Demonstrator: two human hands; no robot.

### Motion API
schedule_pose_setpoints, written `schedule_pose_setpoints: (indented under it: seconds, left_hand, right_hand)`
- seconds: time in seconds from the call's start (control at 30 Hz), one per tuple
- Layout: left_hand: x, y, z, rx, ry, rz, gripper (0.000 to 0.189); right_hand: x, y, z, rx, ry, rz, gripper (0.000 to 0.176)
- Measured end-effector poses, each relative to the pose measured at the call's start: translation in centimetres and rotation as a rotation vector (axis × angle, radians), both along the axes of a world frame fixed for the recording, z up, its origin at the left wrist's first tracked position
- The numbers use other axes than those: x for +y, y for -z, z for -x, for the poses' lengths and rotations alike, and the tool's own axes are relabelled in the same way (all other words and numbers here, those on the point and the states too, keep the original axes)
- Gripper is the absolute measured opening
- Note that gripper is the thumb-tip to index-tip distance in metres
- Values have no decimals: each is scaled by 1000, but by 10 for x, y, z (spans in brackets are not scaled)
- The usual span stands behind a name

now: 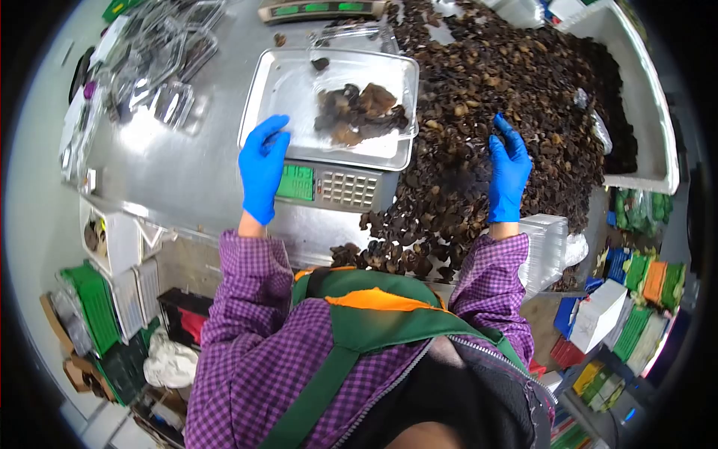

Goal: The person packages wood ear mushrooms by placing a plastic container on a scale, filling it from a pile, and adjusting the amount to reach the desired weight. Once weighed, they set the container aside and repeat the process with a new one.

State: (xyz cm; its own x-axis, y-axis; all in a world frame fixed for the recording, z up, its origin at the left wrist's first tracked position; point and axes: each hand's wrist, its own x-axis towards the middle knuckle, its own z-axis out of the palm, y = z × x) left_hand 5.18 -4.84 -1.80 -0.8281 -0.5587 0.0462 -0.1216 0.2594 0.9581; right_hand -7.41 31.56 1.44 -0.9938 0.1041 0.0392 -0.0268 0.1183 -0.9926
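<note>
Both hands wear blue gloves. My left hand [263, 166] is at the lower left edge of a metal weighing tray [284, 82], fingers loosely bent and apart, with nothing in it. The tray sits on a digital scale [348, 188] with a lit green display and a keypad. Dark brown wood ear mushrooms [360, 112] lie on the tray, seemingly in a clear plastic box, and one loose piece [320, 64] is near the back. My right hand [510, 168] hovers over a large pile of wood ear mushrooms [479, 90], open and holding nothing visible.
Clear plastic boxes [161, 56] are heaped at the back left of the metal table [202, 161]. A stack of clear containers [544, 251] stands by my right forearm. A white foam box [662, 135] lies at the right, and a second scale [321, 9] at the back.
</note>
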Motion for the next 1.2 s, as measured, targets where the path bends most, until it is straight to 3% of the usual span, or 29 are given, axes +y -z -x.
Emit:
schedule_pose_setpoints:
  seconds: [0.17,0.27,0.33,0.37,0.47,0.57,0.63,0.7,0.73,0.8,0.87,0.9,0.93,1.0,1.03,1.1,1.17,1.2]
  left_hand:
    - [16,-10,7,-19,155,-7,33]
    - [36,-13,15,-80,203,200,45]
    - [48,-19,23,-91,204,353,55]
    - [50,-19,25,-82,209,355,55]
    - [53,-19,33,-103,224,425,56]
    - [53,-10,38,-11,244,399,53]
    - [54,-4,42,-36,252,397,50]
    - [55,-1,48,-62,259,397,48]
    - [55,-1,50,-103,263,450,45]
    - [55,-1,53,-142,272,502,42]
    - [54,-7,51,-69,282,237,35]
    - [49,-9,50,-72,283,236,35]
    - [41,-10,48,-73,259,115,33]
    - [28,-15,39,4,197,-91,29]
    - [21,-25,34,-63,148,-138,29]
    - [-3,-27,25,-50,78,-51,28]
    - [-24,-31,15,-2,-13,-27,28]
    - [-25,-46,10,-28,-84,-59,27]
  right_hand:
    - [-58,-24,0,147,-206,12,33]
    - [-90,-29,8,205,-291,18,31]
    - [-131,-25,19,278,-469,-138,39]
    - [-142,-4,30,507,-443,-309,46]
    - [-143,6,43,576,-412,-397,49]
    - [-117,-4,36,159,-380,-180,47]
    - [-92,12,38,128,-322,-138,47]
    - [-64,23,25,164,-240,-356,50]
    - [-44,47,22,331,-234,-634,56]
    - [-21,70,1,66,-308,-917,64]
    - [1,104,-19,-165,-423,-997,53]
    - [4,109,-24,-244,-429,-1025,46]
    - [7,112,-23,-247,-438,-1024,46]
    - [17,120,-29,-155,-321,-609,30]
    - [13,105,-29,-122,-281,-601,25]
    - [16,94,-23,-144,-244,-524,25]
    - [27,104,-13,43,-223,-416,24]
    - [24,91,-11,82,-204,-490,25]
